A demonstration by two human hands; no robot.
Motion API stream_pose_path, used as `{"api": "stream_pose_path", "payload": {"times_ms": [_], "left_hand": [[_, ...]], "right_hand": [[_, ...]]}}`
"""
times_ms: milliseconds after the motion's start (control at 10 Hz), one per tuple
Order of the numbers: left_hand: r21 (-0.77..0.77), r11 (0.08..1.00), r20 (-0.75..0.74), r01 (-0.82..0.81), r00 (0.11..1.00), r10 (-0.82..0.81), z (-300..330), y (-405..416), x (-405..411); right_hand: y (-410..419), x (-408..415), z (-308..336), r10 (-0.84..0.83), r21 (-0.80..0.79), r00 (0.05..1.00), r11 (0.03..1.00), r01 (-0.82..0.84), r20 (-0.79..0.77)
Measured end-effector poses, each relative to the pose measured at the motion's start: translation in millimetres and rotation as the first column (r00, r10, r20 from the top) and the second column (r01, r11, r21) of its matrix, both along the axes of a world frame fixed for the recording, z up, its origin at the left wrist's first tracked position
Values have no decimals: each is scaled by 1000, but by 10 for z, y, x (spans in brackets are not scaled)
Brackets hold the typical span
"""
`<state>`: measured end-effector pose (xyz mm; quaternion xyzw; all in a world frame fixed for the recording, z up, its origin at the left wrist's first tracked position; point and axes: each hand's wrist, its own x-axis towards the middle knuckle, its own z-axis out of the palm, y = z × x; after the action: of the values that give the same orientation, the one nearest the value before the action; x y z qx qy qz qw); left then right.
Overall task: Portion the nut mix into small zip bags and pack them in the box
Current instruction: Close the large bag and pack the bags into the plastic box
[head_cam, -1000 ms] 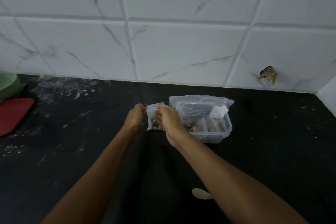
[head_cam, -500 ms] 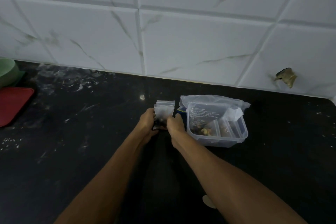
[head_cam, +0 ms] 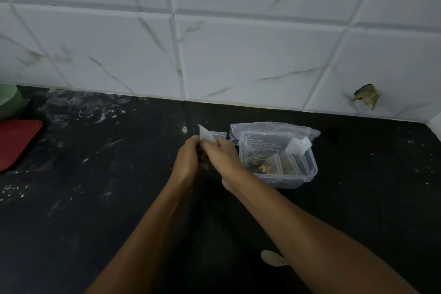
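Observation:
A small clear zip bag (head_cam: 207,136) with dark nuts in it is pinched between both hands over the black counter. My left hand (head_cam: 187,161) grips its left side and my right hand (head_cam: 220,156) its right; the fingers hide most of the bag, only its tilted top sticks out. Just right of my hands stands a clear plastic box (head_cam: 307,169) holding small filled bags. A larger clear bag with printed text (head_cam: 267,137) rests in and over the box.
A red lid or board (head_cam: 16,143) and a green bowl (head_cam: 8,102) sit at the far left edge. A pale spoon-like object (head_cam: 270,258) lies near my right forearm. The tiled wall runs close behind the box. White smears mark the counter's left part.
Both hands have closed in around the small bag, folding it so less of it shows. The view has shifted slightly; the box has not moved.

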<state>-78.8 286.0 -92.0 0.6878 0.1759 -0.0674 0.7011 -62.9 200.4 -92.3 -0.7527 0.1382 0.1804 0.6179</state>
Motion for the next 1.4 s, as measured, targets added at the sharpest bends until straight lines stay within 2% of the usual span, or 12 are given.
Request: {"api": "stream_pose_path", "payload": {"times_ms": [100,200,300,400,500,600,700,800,900,1100,1300,1400], "left_hand": [[42,994,131,100,986,-105,236,-178,-94],[88,975,174,203,961,-216,374,-447,-97],[65,954,129,291,946,-297,388,-754,-9],[97,935,24,340,939,-344,323,-993,72],[100,925,-61,365,931,-361,230,-1123,118],[100,926,-154,363,925,-346,192,-1161,154],[121,916,-280,383,898,-338,175,-1180,262],[115,896,-391,428,849,-356,166,-1223,389],[102,880,-471,465,802,-369,108,-1263,499],[44,901,-492,431,794,-356,-69,-1327,601],[50,914,-478,402,813,-331,-96,-1405,546],[93,910,-419,403,845,-332,99,-1365,423]], "right_hand": [[-282,-30,300,9,-82,997,997,-4,72],[-596,25,484,-64,-148,995,986,75,74],[-915,86,526,-163,-140,986,976,167,41],[-1112,156,561,-140,-289,984,952,104,-106],[-1259,139,467,-90,-343,975,939,15,-204],[-1296,109,294,-72,-240,986,970,34,-150],[-1269,183,231,-31,-211,945,977,-40,-327],[-1288,255,182,-55,-240,913,970,-48,-404],[-1349,279,109,-44,-192,934,981,-27,-356],[-1465,333,111,-1,-206,911,974,-92,-413],[-1429,248,60,46,-105,951,991,-82,-305],[-1447,251,16,38,-141,964,987,-77,-264]]}}
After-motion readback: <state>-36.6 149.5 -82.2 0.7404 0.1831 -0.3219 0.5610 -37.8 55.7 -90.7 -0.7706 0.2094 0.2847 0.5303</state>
